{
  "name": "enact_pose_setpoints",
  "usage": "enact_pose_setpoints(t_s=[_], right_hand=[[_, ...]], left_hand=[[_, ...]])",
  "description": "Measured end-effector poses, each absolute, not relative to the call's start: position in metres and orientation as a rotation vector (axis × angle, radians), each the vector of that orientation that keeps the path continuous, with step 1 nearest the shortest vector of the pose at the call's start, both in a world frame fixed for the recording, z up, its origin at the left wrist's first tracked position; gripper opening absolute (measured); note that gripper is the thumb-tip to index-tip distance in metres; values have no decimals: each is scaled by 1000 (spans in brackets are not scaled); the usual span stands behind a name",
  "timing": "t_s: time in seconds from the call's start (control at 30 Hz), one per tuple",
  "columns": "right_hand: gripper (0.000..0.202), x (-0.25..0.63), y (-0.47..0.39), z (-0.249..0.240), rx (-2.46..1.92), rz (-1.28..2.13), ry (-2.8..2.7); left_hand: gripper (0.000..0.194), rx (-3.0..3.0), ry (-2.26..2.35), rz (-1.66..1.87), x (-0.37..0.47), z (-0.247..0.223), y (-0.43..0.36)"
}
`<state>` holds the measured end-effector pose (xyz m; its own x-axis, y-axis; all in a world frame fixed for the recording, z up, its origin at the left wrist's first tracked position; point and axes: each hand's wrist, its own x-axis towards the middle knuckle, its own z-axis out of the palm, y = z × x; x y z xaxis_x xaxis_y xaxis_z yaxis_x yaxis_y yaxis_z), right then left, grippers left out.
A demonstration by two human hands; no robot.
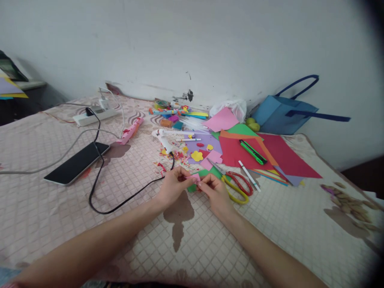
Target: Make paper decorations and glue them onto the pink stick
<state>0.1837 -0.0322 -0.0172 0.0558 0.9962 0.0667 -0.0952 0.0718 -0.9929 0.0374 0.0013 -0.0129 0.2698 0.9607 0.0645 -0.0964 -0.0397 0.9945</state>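
Observation:
A small piece of pink paper (196, 177) is pinched between the fingertips of my left hand (175, 185) and my right hand (214, 193). Both hands are closed on it, just above the patterned tablecloth. Green paper (207, 173) lies behind and beneath the fingers. Close to my right hand are scissors (238, 187) with one red and one yellow handle loop, their blades pointing away to the left. Beyond the hands lie a yellow paper flower (197, 156) and a cut pink paper piece (211, 159).
A white glue gun (163, 140) with a black cord lies among paper scraps. Left are a black tablet (78, 163) and a power strip (95, 116). Right are red paper sheets (288, 156), a green cutter knife (253, 152), a white pen (249, 176) and a blue bag (280, 114).

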Motion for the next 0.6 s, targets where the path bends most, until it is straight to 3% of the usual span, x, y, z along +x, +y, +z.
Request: enact_pose_setpoints(t_s=[0.27,0.6], right_hand=[[18,182,-33,-15,-1141,1150,-1127],[17,183,-33,-19,-1147,1095,-1145]], left_hand=[[32,1200,859,1049,38,-9,0],[23,1169,881,1039,39,-3,-3]])
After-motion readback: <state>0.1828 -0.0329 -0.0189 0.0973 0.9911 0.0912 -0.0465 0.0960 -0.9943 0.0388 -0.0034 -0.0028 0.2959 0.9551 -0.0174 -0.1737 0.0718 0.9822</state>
